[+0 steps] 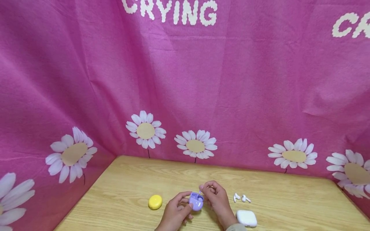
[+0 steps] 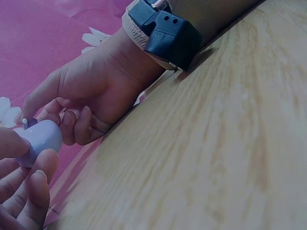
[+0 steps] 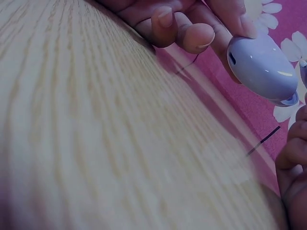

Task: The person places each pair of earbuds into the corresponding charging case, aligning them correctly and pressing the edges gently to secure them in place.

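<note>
In the head view my left hand (image 1: 177, 209) grips a purple earbud case (image 1: 196, 205) with its lid up, above the table. My right hand (image 1: 215, 197) pinches a small purple earbud (image 1: 200, 192) by the case's upper right edge. The left wrist view shows the earbud's stem (image 2: 25, 123) pointing out beside the case (image 2: 43, 139), below the right hand's fingertips. From the right wrist, the case (image 3: 264, 64) appears between the left hand's thumb and fingers, a dark port on its side. That view cuts off most of the right hand (image 3: 295, 153).
A round yellow case (image 1: 155, 202) lies left of my hands on the wooden table (image 1: 121, 189). To the right are two white earbuds, one (image 1: 236, 197) beside the other (image 1: 245, 198), and a white case (image 1: 246, 218). Behind the table hangs a pink flowered cloth (image 1: 245, 96).
</note>
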A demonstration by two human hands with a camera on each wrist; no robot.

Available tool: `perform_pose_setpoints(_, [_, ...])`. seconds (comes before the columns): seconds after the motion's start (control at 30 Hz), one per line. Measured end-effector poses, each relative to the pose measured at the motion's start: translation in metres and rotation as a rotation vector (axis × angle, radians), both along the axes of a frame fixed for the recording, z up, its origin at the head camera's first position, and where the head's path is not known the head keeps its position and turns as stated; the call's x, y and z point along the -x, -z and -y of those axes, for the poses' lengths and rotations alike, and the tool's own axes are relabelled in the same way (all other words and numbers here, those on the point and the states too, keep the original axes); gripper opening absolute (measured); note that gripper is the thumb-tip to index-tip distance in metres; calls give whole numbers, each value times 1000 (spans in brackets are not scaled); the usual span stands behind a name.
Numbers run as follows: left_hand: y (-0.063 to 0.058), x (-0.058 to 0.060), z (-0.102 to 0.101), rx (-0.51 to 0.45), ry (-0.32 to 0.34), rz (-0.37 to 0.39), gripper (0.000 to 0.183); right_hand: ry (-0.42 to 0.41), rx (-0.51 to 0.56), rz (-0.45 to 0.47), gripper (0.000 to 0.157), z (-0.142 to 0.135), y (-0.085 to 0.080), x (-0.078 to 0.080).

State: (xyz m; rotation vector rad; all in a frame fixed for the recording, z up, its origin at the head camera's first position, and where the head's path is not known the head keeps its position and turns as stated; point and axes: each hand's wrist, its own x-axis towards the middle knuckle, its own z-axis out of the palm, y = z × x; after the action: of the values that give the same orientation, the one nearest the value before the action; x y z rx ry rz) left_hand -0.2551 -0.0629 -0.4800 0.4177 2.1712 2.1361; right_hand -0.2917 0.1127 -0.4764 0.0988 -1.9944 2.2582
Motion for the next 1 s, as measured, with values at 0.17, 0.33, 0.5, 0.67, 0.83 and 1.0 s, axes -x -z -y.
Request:
perform_pose_setpoints(0.17, [-1, -1, -1, 2, 2, 2, 43, 1, -8, -14, 30, 0, -2, -1])
perform_pose_setpoints(0.33, [-2, -1, -2, -13, 3, -10, 43, -2, -8, -24, 27, 0, -2, -1])
perform_pose_setpoints(0.5, [-1, -2, -1, -4, -7, -1, 43, -10, -10, -21, 27, 0, -1, -1])
perform_pose_setpoints(0.67, [0, -2, -2, -9, -17, -5, 44, -3, -5, -28, 28, 1, -1, 0])
perform_pose_setpoints(0.83, [2, -2, -1, -3, -22, 1, 43, -23, -6, -53, 23, 2, 0, 0])
perform_pose_setpoints(1.0, [2, -1, -1, 10, -23, -1, 42, -55, -13, -82, 21, 3, 1, -1])
